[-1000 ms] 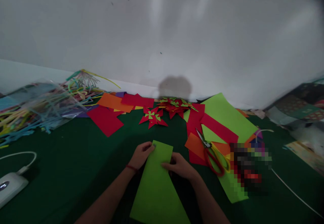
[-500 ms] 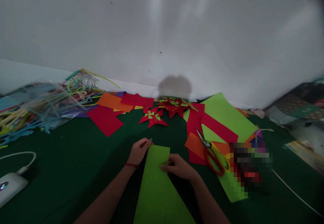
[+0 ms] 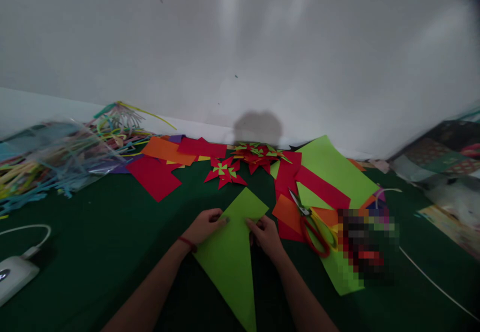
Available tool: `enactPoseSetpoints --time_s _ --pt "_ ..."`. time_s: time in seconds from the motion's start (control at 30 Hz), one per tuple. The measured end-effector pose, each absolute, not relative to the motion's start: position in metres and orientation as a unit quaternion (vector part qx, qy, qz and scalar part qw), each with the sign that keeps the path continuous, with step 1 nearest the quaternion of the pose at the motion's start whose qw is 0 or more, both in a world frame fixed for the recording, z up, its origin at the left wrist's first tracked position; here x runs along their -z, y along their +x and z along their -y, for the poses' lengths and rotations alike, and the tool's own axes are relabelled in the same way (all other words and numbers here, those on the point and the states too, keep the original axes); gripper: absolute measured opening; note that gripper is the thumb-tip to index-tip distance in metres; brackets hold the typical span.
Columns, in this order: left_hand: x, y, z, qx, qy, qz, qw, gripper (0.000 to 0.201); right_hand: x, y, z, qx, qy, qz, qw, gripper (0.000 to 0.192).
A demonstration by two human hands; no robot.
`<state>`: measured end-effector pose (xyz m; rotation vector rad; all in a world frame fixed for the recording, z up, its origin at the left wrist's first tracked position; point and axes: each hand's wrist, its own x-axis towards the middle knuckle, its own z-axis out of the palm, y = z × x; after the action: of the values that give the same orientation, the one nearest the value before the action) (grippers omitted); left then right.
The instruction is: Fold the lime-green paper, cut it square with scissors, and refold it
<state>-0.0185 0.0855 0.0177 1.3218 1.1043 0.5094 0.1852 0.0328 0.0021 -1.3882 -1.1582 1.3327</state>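
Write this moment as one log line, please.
left hand: holds green paper | right hand: pinches its edge | scissors: on paper pile, right

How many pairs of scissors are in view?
1. The scissors lie on the coloured paper right of the right hand. More could be hidden under the sheets.

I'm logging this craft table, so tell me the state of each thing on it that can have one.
green paper: folded into a triangle, flat on the cloth
left hand: pressing the paper's left edge
right hand: pressing the paper's right edge
scissors: shut, lying on loose sheets
red pinwheel: finished, lying flat
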Motion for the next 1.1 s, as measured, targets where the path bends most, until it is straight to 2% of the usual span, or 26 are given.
enactPoseSetpoints --time_s 0.1,0.27,0.53,0.7,0.9,1.0,1.1 --pt "-0.017 -0.029 -0.09 -0.183 0.61 -0.48 0.603 0.036 -0.005 0.192 -0.033 -0.493 -0.59 0.433 0.47 0.038" --pt "-0.018 -0.043 -0.091 -0.189 0.569 -0.468 0.649 0.04 -0.01 0.2 -0.035 -0.462 -0.617 0.381 0.51 0.04" --pt "-0.023 -0.041 -0.088 -0.282 0.548 -0.479 0.625 0.039 -0.006 0.201 -0.036 -0.494 -0.58 0.374 0.529 0.038" --pt "-0.057 -0.041 -0.076 -0.408 0.548 -0.45 0.575 0.044 -0.04 0.214 -0.035 -0.487 -0.512 0.413 0.575 0.03" --pt "-0.101 -0.045 -0.056 -0.455 0.668 -0.353 0.47 0.036 -0.1 0.237 -0.006 -0.42 -0.471 0.562 0.535 0.029" --pt "-0.09 -0.043 -0.059 -0.417 0.691 -0.373 0.458 0.029 -0.094 0.238 0.013 -0.362 -0.469 0.623 0.511 0.015" --pt "-0.064 -0.038 -0.062 -0.363 0.737 -0.415 0.391 0.027 -0.065 0.235 0.031 -0.292 -0.497 0.679 0.454 0.017"
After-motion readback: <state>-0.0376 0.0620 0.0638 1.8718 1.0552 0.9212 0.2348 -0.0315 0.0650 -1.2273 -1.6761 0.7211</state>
